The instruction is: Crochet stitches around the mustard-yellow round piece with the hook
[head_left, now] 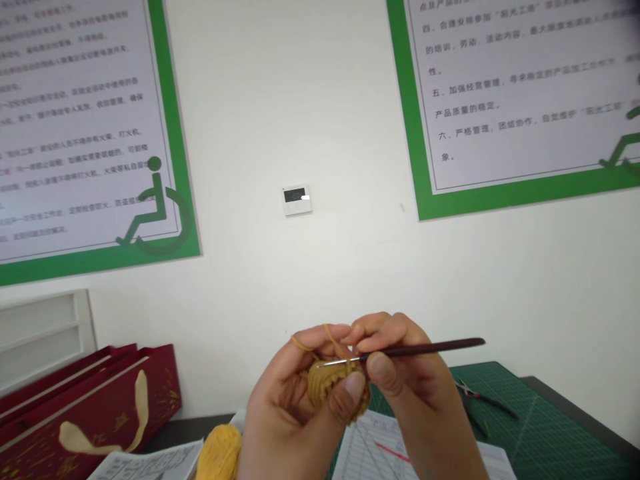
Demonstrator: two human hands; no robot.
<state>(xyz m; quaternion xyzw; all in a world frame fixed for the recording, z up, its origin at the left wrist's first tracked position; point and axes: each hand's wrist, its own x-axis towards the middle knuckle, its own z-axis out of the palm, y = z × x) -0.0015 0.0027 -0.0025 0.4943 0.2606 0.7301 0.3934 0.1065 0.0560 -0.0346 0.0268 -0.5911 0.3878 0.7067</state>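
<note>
Now left hand (pixel 287 400) pinching one crocheted piece (pixel 320 385), right hand (pixel 420 387) pinching one hook (pixel 435 347); one yarn ball (pixel 219 453).

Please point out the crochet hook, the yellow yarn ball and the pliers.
Crochet hook (pixel 407 349): head view, on its dark handle.
Yellow yarn ball (pixel 219 455): head view, middle of its visible part.
Pliers (pixel 494 403): head view, on one handle.
</note>
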